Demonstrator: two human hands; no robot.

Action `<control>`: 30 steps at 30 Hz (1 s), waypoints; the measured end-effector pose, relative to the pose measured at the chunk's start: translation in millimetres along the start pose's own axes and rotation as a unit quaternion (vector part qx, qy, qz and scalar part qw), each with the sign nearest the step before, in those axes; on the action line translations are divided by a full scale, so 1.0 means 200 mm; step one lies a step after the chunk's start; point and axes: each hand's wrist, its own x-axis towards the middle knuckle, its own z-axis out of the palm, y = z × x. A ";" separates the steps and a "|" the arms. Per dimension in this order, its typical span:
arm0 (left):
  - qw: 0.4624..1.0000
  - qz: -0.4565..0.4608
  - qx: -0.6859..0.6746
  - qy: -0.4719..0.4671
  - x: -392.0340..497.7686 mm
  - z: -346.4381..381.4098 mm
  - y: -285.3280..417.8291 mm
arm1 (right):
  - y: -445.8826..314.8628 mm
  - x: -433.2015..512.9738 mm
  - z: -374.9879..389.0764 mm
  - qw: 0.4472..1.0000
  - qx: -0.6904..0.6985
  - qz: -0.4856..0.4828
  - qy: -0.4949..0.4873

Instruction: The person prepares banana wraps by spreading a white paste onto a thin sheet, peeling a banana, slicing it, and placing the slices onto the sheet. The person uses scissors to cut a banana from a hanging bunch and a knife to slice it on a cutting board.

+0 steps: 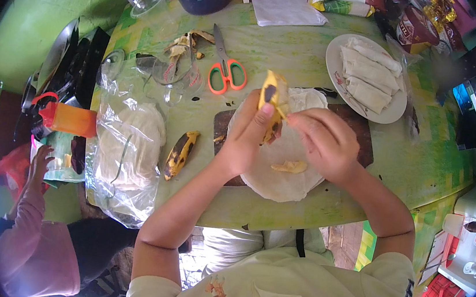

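My left hand (pixel 243 138) holds a partly peeled banana (pixel 271 92) upright, its yellow skin marked with dark patches. With thumb and fingertips, my right hand (pixel 330 143) pinches a strip of peel (pixel 282 113) at the banana's side. Below both hands, a round, thin white wrapper (pixel 279 185) lies over a dark board (pixel 360 137). On that wrapper rests a pale yellow banana piece (pixel 289 167). An unpeeled, spotted banana (pixel 181 155) lies on the table to the left. Farther left, a clear plastic bag (pixel 146 197) contains a stack of wrappers (pixel 131 146).
Orange-handled scissors (pixel 227 75), a clear glass cup (pixel 172 74) and banana peels (pixel 181 49) lie beyond my left hand. A white plate (pixel 335 67) at the far right carries several rolled wrappers (pixel 369 77). An orange bottle (pixel 73 119) and another person (pixel 42 254) are at left.
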 end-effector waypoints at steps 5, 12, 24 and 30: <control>0.988 0.006 -0.139 0.060 0.04 -0.03 0.01 | -0.12 -0.05 0.04 0.994 0.055 0.007 -0.098; 0.975 0.000 -0.214 0.049 0.05 -0.03 0.01 | -0.11 -0.04 0.06 0.985 0.110 -0.057 -0.117; 0.997 0.025 0.040 -0.054 0.02 0.00 0.02 | 0.03 0.02 0.03 0.889 0.348 0.278 0.104; 0.992 0.067 0.095 -0.043 0.02 -0.02 0.00 | 0.01 0.05 0.01 0.825 0.445 0.340 0.071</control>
